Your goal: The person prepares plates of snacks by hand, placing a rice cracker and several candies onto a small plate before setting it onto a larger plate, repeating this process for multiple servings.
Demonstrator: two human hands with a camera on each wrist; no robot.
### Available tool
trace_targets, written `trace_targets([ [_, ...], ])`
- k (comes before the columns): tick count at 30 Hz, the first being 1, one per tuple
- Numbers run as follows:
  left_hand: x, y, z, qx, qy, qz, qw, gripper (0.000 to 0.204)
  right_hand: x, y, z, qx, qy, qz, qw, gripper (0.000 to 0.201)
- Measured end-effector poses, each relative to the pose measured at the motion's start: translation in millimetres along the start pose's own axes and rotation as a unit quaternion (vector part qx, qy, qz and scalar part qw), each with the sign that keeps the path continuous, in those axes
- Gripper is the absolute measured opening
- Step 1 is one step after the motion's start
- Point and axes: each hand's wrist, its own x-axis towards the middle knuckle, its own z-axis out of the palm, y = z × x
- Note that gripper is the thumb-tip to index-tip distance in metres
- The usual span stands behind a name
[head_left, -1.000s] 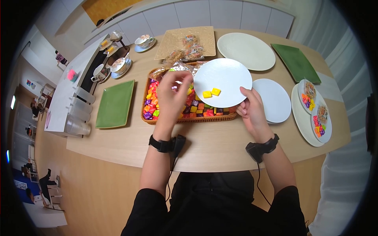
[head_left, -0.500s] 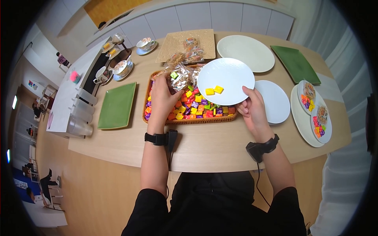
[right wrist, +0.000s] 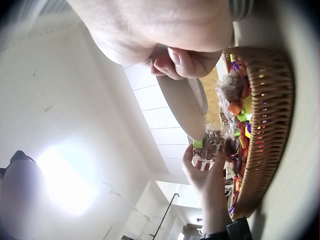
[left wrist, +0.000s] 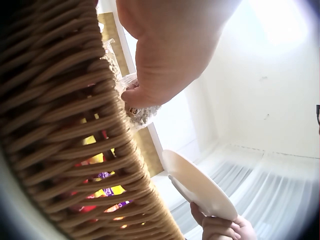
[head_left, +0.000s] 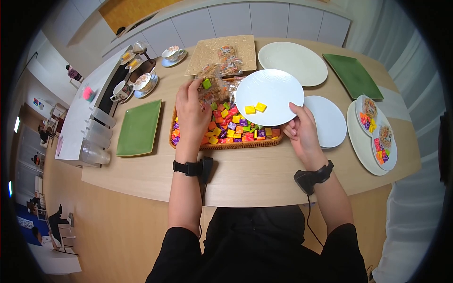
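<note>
My left hand (head_left: 190, 115) grips a clear-wrapped snack pack (head_left: 214, 90) over the back left of a wicker basket (head_left: 226, 146). A green square candy (head_left: 206, 83) sits on the pack near the fingertips; the right wrist view shows this candy (right wrist: 198, 143) too. Heaped in the basket are many colourful wrapped candies (head_left: 236, 126). With its thumb on the rim, my right hand (head_left: 303, 134) holds a white plate (head_left: 271, 89) tilted above the basket's right part. Two yellow candies (head_left: 255, 108) lie on that plate.
More white plates (head_left: 325, 121) stand right of the basket. Farther right, an oval platter (head_left: 357, 144) bears two filled plates. Behind are a textured board (head_left: 203, 52) with snack packs, a large oval plate (head_left: 292, 63) and a green tray (head_left: 354, 78). Another green tray (head_left: 138, 127) lies left.
My left hand went down to the basket's back left and took hold of a snack pack, then lifted it slightly. The plate in my right hand stays nearly in place.
</note>
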Motion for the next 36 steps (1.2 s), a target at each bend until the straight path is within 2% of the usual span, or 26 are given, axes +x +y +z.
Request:
trace_targets([
  [5,1,4,-5,0.002,0.011,-0.002,1.000,0.066,-1,-1,2,-0.006,0.002,0.003,1.000,0.023],
  [7,0,0,-5,0.023,-0.029,0.015,0.999,0.063,-2,-1,2,-0.009,0.006,0.003,1.000,0.024],
  [11,0,4,-5,0.012,-0.027,0.012,1.000,0.061,0,-1,1,-0.009,0.003,0.002,1.000,0.024],
  [17,5,12,-4,-0.129,0.037,-0.021,0.991,0.061,-2,-1,2,-0.012,0.001,0.009,1.000,0.024],
  [19,5,17,-4,-0.261,0.025,-0.081,0.962,0.062,-3,-2,5,-0.014,0.002,0.027,1.000,0.020],
  [20,4,20,-3,-0.261,0.025,-0.081,0.962,0.062,-3,-1,4,-0.014,0.002,0.027,1.000,0.020],
  [22,2,26,-1,-0.374,-0.046,-0.111,0.919,0.063,-3,1,3,-0.009,-0.005,0.059,0.998,0.019],
  [23,2,28,-2,-0.374,-0.046,-0.112,0.920,0.063,-3,1,4,-0.009,-0.006,0.060,0.998,0.019],
  [25,3,32,-4,-0.312,-0.116,-0.041,0.942,0.065,-5,0,5,-0.015,-0.022,0.096,0.995,0.019],
  [29,4,40,-11,-0.284,-0.165,-0.020,0.944,0.068,-7,-1,8,-0.018,-0.044,0.117,0.992,0.019],
  [36,0,35,-6,-0.258,-0.164,-0.032,0.952,0.074,-5,4,6,-0.014,-0.075,0.134,0.988,0.017],
])
